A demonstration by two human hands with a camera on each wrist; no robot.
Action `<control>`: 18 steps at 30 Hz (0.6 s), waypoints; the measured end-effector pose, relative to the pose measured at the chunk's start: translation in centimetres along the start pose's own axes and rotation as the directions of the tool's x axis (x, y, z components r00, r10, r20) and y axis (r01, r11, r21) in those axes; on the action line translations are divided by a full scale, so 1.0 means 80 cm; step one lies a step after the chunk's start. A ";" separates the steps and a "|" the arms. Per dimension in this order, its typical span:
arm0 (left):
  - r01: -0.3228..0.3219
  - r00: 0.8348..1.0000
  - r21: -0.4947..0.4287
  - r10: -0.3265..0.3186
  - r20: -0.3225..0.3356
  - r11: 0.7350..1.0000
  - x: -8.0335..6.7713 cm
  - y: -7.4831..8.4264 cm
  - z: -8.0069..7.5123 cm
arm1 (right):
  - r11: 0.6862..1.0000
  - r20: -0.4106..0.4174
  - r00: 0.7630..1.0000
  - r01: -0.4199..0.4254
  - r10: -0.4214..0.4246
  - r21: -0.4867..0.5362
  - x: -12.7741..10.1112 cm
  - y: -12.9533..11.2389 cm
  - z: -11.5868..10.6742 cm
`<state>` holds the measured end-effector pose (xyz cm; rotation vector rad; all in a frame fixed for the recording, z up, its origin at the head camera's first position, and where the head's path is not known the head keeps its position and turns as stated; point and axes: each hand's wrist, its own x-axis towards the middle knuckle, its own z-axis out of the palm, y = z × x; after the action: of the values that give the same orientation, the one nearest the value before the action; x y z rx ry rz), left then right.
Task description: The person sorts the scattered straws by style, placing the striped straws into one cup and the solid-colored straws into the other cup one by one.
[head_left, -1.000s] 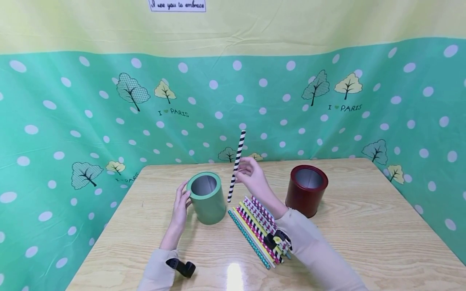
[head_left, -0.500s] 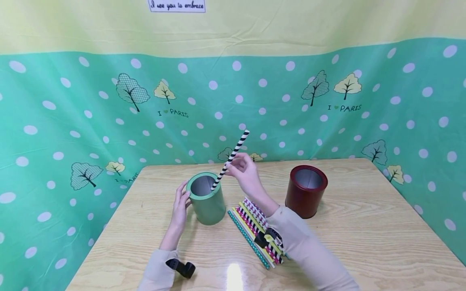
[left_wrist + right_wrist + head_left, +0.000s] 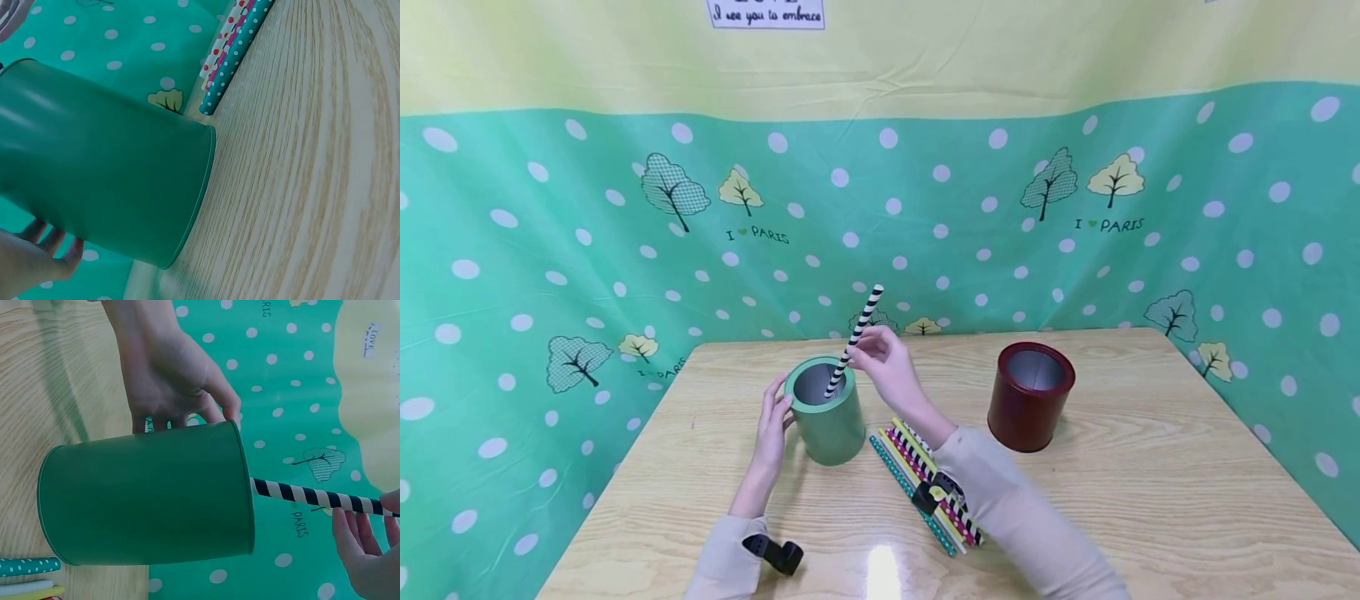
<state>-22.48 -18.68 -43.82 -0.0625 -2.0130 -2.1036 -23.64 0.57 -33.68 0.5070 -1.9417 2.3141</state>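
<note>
A green round can (image 3: 831, 435) stands upright on the table with its mouth up. My left hand (image 3: 769, 433) holds its left side, fingers and thumb spread along the wall near the rim. A black-and-white striped paper straw (image 3: 864, 317) leans to the right, its lower end inside the can's mouth. Near the straw's middle, the fingertips of my right hand (image 3: 883, 371) pinch it. In the right wrist view, the straw (image 3: 300, 494) runs out past the rim, and its lower part is hidden inside the can.
Several patterned paper straws (image 3: 912, 454) lie in a row right of the green can, partly under my right forearm. A dark red can (image 3: 1024, 412) stands farther right on the wooden table (image 3: 1165, 467). A polka-dot cloth (image 3: 940, 200) hangs behind.
My right hand has moved left and slightly down, bringing the striped straw from beside the green can into its mouth. The straw tilts more. My left hand has stayed at the can.
</note>
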 end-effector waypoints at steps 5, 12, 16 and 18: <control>0.019 1.000 -0.014 -0.019 0.012 1.000 -0.002 0.005 0.001 | 0.997 0.032 0.999 0.011 -0.008 -0.076 -0.009 -0.012 0.001; 0.017 1.000 0.006 -0.017 0.014 1.000 -0.012 0.026 0.009 | 0.981 0.034 0.999 -0.014 0.021 -0.195 -0.021 -0.019 -0.012; 0.020 1.000 0.007 -0.020 0.009 1.000 -0.014 0.030 0.011 | 0.976 0.037 0.998 -0.043 0.052 -0.213 -0.024 -0.013 -0.026; 0.022 1.000 0.004 -0.022 0.007 1.000 -0.013 0.030 0.011 | 0.973 0.042 0.997 -0.051 0.062 -0.224 -0.026 -0.010 -0.032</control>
<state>-21.10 -17.70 -41.63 -0.0477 -2.0303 -2.1154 -21.98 3.53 -33.93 0.4966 -2.2311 2.0952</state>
